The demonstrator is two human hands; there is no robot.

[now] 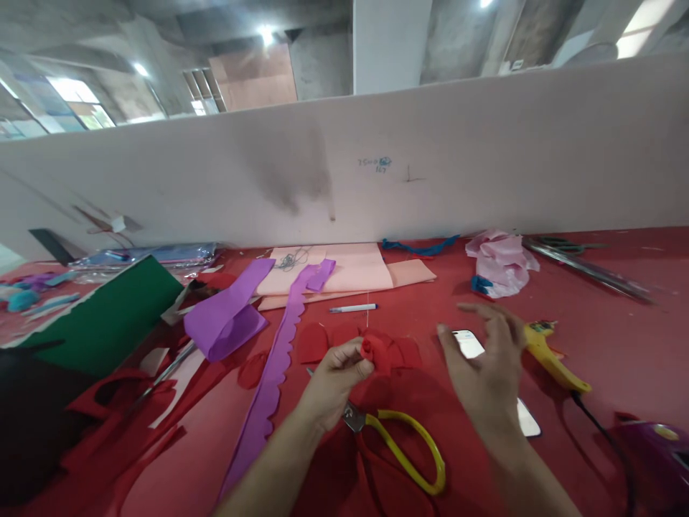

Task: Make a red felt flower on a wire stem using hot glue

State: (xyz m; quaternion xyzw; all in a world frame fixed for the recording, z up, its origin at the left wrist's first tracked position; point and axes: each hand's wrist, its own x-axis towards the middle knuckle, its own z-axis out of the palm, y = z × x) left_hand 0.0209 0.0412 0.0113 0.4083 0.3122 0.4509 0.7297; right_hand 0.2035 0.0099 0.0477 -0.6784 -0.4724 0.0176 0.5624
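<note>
Red tabletop [619, 337] runs back to a pale partition [500, 158] w/ scribbled nos; concrete rm [323, 68] behind, ceiling light [266, 33] on; green board [126, 309] leans far L, purple scalloped strip [275, 384] nearer ctr, pen [354, 308] past the red petals [313, 343]. Yellow-handled scissors [401, 454] crowd the L wrist; R hand [489, 352], fingers wide, partly blocks the phone [469, 345], w/ yellow glue gun [554, 359] just R; L hand [339, 373] pinches a small red roll [367, 349] btwn thumb & fingers, just in front of petals.
</note>
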